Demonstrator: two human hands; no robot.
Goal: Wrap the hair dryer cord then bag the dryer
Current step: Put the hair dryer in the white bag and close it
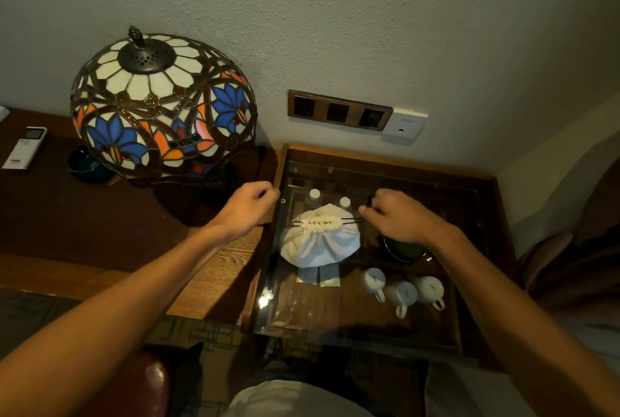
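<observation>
A white cloth drawstring bag (320, 242) sits bulging on the glass top of a wooden cabinet (369, 322), its mouth gathered tight. The hair dryer and its cord are hidden, presumably inside the bag. Dark drawstrings (352, 220) stick out from both sides of the gathered mouth. My right hand (399, 215) pinches the right-hand string, close to the bag. My left hand (250, 207) is closed to the left of the bag above the cabinet's edge; the left string runs toward it, but I cannot see the grip itself.
A stained-glass lamp (161, 104) stands on the desk at left, with a remote (25, 148) and a dark bowl (87, 165) beyond it. Under the glass lie three white cups (402, 289), two bottles (315, 196), sachets (318, 274) and a dark pot (402, 248). Wall sockets (339, 111) sit behind.
</observation>
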